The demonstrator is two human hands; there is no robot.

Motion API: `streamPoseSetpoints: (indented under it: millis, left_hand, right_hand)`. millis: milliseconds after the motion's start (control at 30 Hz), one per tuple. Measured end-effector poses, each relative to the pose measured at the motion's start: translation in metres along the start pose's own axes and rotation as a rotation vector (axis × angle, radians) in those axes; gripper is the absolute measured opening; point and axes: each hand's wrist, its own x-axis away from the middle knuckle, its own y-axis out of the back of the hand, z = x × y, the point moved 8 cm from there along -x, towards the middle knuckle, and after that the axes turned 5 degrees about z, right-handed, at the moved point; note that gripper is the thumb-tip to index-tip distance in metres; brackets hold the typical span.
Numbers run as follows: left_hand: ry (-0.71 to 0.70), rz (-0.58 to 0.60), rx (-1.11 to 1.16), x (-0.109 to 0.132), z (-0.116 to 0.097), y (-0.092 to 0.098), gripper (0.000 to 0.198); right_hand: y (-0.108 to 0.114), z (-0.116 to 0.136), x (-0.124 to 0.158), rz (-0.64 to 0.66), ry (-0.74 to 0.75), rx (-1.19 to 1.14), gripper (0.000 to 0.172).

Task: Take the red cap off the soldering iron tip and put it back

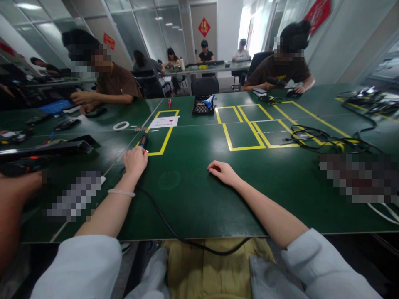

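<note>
My left hand (136,161) is wrapped around a black corded hand tool (144,140) with a blue band, near the left side of a yellow tape outline. The tool's far end points away from me; its exact kind is hard to make out. A black cord (162,216) runs from beside my left wrist over the table edge and across my lap. My right hand (222,171) rests on the green table (193,207) with its fingers curled in, and nothing shows in them. Two faint rings are marked on the surface between my hands.
Yellow tape outlines (246,148) mark the table ahead. A white paper label (164,121), a tape roll (121,126), a red screwdriver (170,104) and a black tray (203,109) lie farther back. Tangled cables (307,135) lie right. Co-workers sit opposite; another person's arm (18,195) reaches in at left.
</note>
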Motion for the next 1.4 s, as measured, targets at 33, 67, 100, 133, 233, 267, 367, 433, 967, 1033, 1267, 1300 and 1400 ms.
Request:
streamPoseSetpoints:
  millis: [33,67,100,133,233,267,367,433,967,1033,1267,1300,1400]
  left_hand:
    - [-0.028,0.035,0.111,0.002,-0.013,-0.003,0.033]
    - [-0.074,0.098,0.253,0.005,-0.031,-0.009,0.033]
    - [-0.133,0.181,0.414,0.011,-0.052,-0.016,0.032]
    - [-0.212,0.281,0.585,0.020,-0.076,-0.023,0.033]
    - [-0.394,0.527,0.900,0.056,-0.144,-0.035,0.037]
    - [-0.427,0.597,0.955,0.068,-0.161,-0.039,0.039]
    - [-0.504,0.753,1.056,0.101,-0.194,-0.047,0.050]
    - [-0.553,0.796,1.090,0.114,-0.204,-0.052,0.054]
    - [-0.588,0.657,1.105,0.120,-0.195,-0.060,0.027]
    - [-0.581,0.651,1.096,0.120,-0.195,-0.060,0.027]
    - [-0.567,0.624,1.092,0.120,-0.194,-0.057,0.031]
    - [-0.574,0.607,1.088,0.121,-0.194,-0.056,0.032]
    - [-0.611,0.541,1.038,0.124,-0.195,-0.050,0.032]
  right_hand:
    - [0.000,0.000,0.000,0.001,-0.004,-0.006,0.016]
    - [0.000,0.000,0.000,0.002,-0.007,-0.012,0.016]
    - [0.000,0.001,0.001,0.002,-0.010,-0.019,0.016]
    - [0.001,0.001,0.001,0.002,-0.011,-0.027,0.016]
    - [0.002,0.004,0.002,-0.004,-0.003,-0.076,0.018]
    - [0.001,0.005,0.002,-0.003,0.004,-0.099,0.020]
    - [-0.002,0.008,0.002,0.027,0.025,-0.171,0.027]
    - [-0.006,0.011,0.002,0.064,0.040,-0.192,0.027]
    - [-0.004,0.004,0.001,0.006,0.024,-0.075,0.016]
    - [-0.003,0.005,0.001,-0.002,0.025,-0.074,0.016]
    - [-0.001,0.007,0.001,-0.019,0.027,-0.140,0.018]
    - [-0.001,0.005,0.001,-0.021,0.024,-0.164,0.019]
    - [-0.003,-0.003,-0.001,-0.004,-0.010,-0.231,0.022]
